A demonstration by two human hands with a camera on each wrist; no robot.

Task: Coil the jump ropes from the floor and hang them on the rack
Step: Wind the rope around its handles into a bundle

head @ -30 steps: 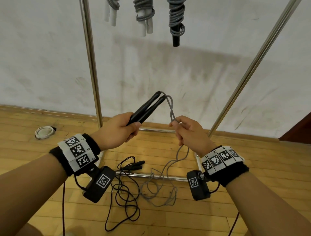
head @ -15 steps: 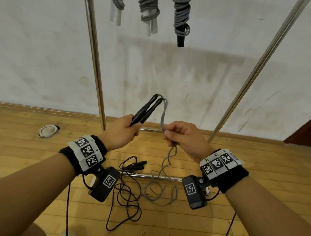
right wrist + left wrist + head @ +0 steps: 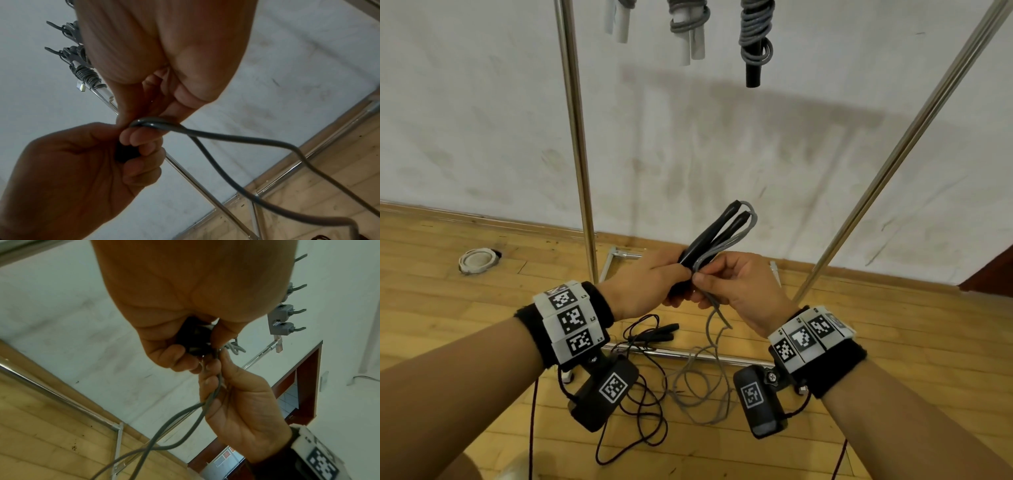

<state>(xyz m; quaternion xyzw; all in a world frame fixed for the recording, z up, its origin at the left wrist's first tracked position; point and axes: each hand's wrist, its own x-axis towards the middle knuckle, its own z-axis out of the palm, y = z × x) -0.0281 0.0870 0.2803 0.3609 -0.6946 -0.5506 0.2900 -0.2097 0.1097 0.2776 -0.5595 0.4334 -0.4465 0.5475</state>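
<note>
Rope handles (image 3: 717,236) between hands, before rack (image 3: 577,137); second rope (image 3: 643,387) on floor (image 3: 893,325) below.

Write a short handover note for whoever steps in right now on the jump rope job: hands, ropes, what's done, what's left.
Left hand grips both black handles of the grey rope.
Right hand pinches that rope's cord against the handles; the rest trails to the floor, uncoiled.
Black rope lies loose on the floor by the rack's base bar.
Done: three coiled ropes in view hanging at the top.
Left: wrap and hang the grey rope, then the black one.
</note>
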